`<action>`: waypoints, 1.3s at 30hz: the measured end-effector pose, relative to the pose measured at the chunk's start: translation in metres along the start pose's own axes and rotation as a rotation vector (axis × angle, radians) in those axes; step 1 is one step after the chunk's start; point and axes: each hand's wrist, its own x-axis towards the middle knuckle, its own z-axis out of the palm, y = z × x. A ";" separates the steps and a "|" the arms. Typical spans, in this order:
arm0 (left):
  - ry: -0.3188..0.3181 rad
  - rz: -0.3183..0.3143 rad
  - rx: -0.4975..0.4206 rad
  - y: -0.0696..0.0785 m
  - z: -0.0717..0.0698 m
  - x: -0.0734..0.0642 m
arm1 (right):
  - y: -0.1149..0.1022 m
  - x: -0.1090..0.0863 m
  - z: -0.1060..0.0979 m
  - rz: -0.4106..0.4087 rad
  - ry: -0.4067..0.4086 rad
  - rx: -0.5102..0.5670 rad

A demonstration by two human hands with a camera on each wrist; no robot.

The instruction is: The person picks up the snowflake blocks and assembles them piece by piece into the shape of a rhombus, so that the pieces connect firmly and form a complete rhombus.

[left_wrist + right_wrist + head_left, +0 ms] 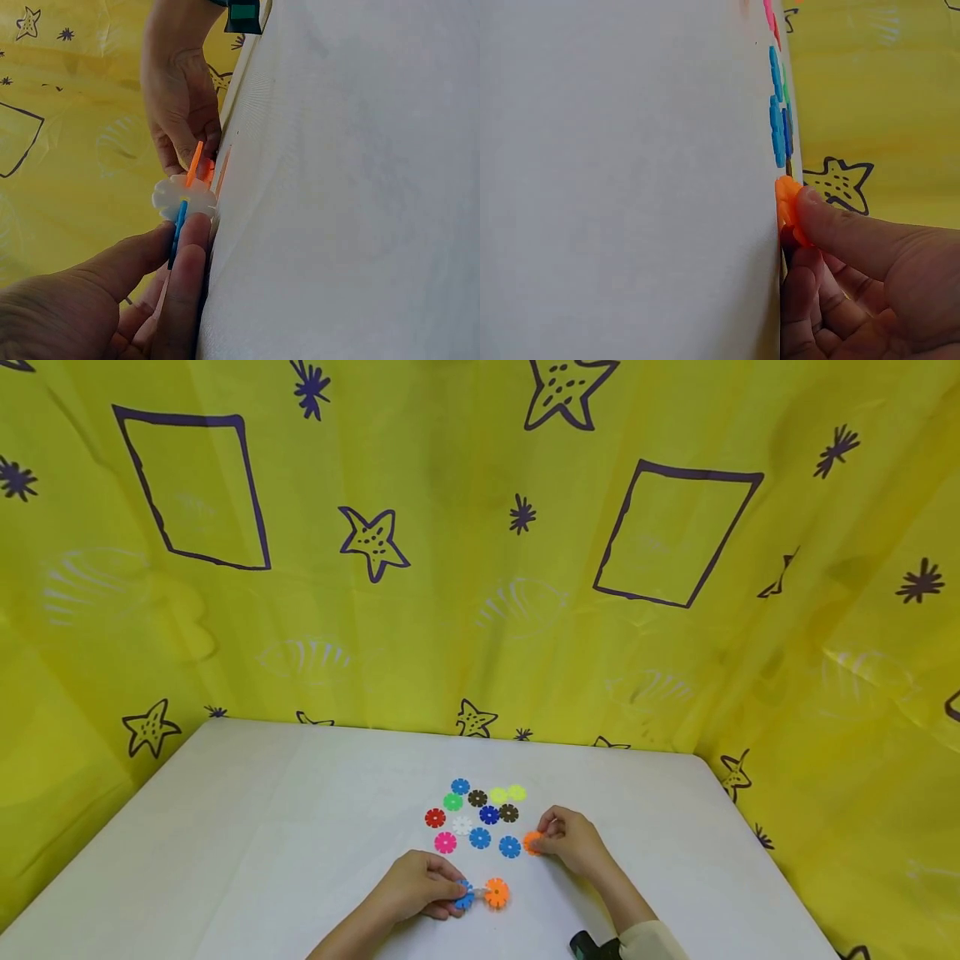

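Hands (pixel 420 885) (pixel 574 842) partly covering blue disc (pixel 468 896), orange disc (pixel 531 841), sleeve (pixel 651 942) cropped

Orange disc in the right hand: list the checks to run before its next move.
1. Right hand grips the loose orange disc: ok, pinched between thumb and fingers.
2. Left hand holds the blue disc: ok.
3. Blue disc, white disc and joined orange disc linked: ok, slotted together.
4. Loose orange disc fully visible: not ok, fingers cover part of it.
5. Loose orange disc lifted off the table: cannot tell.
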 end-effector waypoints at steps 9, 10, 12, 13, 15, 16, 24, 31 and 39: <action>-0.004 -0.018 0.015 0.003 -0.001 -0.001 | 0.005 -0.015 -0.005 0.004 -0.087 0.098; -0.003 -0.022 0.018 0.003 -0.001 -0.002 | 0.005 -0.017 -0.005 0.008 -0.098 0.111; -0.001 -0.031 0.025 0.004 -0.001 -0.002 | 0.004 -0.021 -0.006 0.020 -0.121 0.138; 0.000 -0.034 0.028 0.005 -0.001 -0.002 | 0.004 -0.022 -0.007 0.028 -0.132 0.155; -0.001 -0.038 0.028 0.006 -0.002 -0.003 | 0.004 -0.025 -0.007 0.033 -0.153 0.182; -0.003 -0.041 0.026 0.006 -0.002 -0.003 | 0.004 -0.026 -0.007 0.037 -0.165 0.196; -0.017 -0.052 -0.013 0.005 -0.004 -0.002 | 0.008 -0.030 -0.005 0.019 -0.244 0.311; -0.015 -0.050 -0.001 0.006 -0.004 -0.001 | 0.006 -0.033 -0.002 0.020 -0.287 0.349; -0.010 -0.054 -0.001 0.008 -0.003 -0.003 | 0.006 -0.037 0.002 0.015 -0.285 0.327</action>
